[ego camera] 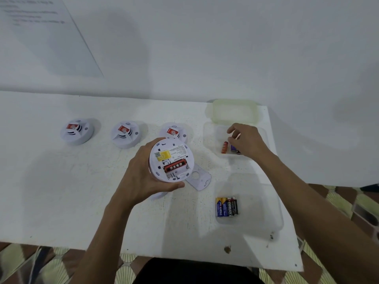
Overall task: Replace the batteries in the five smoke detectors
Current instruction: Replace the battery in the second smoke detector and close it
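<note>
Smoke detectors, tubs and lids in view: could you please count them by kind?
Smoke detectors: 4
Clear tubs: 2
Green lid: 1
Total: 7

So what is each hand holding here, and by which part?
Left hand holds an upturned smoke detector by its round rim. Right hand reaches into a clear box of batteries; any hold is hidden.

The white table [61, 191] (scuffed) carries three detectors [77, 131], two clear tubs [249, 203], a cover plate [199, 178].
</note>
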